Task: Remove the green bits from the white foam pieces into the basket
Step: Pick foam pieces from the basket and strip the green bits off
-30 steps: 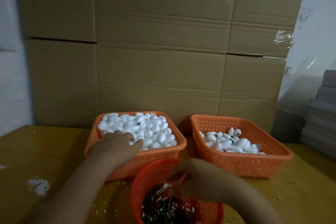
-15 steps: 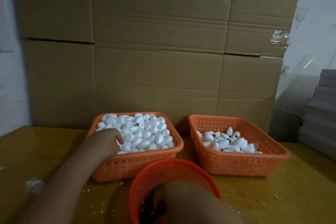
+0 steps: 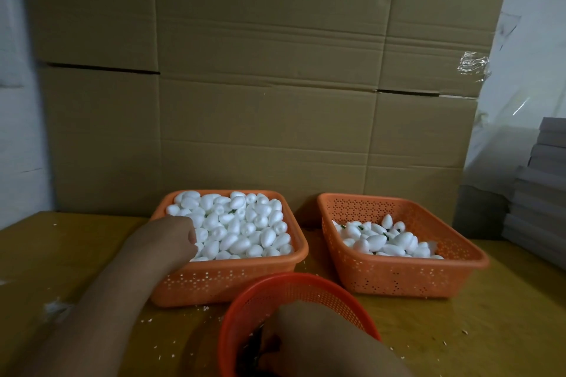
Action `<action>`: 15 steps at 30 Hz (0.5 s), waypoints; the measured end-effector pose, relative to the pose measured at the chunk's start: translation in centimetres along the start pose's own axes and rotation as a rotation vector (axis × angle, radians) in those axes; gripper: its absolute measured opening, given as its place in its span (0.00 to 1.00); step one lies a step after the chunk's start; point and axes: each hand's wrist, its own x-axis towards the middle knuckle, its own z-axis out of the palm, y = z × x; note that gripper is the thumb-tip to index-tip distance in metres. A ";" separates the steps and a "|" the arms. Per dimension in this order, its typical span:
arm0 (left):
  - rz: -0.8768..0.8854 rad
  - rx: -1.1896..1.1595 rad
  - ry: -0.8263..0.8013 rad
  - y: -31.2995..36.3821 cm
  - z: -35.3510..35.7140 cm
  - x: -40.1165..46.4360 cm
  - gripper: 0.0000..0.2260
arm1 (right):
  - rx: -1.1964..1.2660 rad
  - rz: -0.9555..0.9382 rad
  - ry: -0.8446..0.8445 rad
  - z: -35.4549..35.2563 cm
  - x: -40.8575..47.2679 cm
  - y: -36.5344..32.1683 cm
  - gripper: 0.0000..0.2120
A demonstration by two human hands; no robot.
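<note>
At six o'clock on the yellow wooden counter (image 3: 459, 330), your right hand (image 3: 309, 337) sits down inside the round red mesh basket (image 3: 245, 309), over a dark heap of green bits (image 3: 251, 355) on its floor. You look to be at the dropping-off step, letting a pulled bit fall there. Its fingers curl downward, but whether they pinch anything I cannot tell, since the back of the hand hides them.

Your left hand (image 3: 177, 236) reaches to about eleven o'clock, into the near-left corner of the left-hand square orange perforated basket (image 3: 232, 278). Its fingers bend down among the white egg-shaped foam pieces (image 3: 242, 226), and whether they close on one is hidden too.

That left basket is heaped nearly to its rim with foam pieces, only a trace of green showing among them, so it is probably where finished pieces go. The right-hand orange perforated basket (image 3: 428, 272), at about one o'clock and just beside the first, holds a shallower layer of foam pieces (image 3: 386, 242) with several small green flecks showing, so I judge this to be the stock not yet cleaned.

Your next move likely calls for taking a fresh piece from one o'clock, pinching its green bit firmly and pulling it over the red basket, so it lands with the rest. Much is left to do.
</note>
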 end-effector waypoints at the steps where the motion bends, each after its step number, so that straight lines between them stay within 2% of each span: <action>1: 0.011 0.023 -0.020 0.1 -0.1 -0.1 0.09 | -0.004 0.004 0.006 0.1 0.1 0.0 0.16; 9: 0.096 0.118 -0.106 0.5 -0.1 -0.2 0.12 | 0.013 -0.053 0.072 0.6 -0.1 0.2 0.11; 15: 0.060 0.107 -0.114 0.3 -0.3 -0.8 0.13 | 0.011 -0.105 0.186 0.7 -0.3 -0.2 0.16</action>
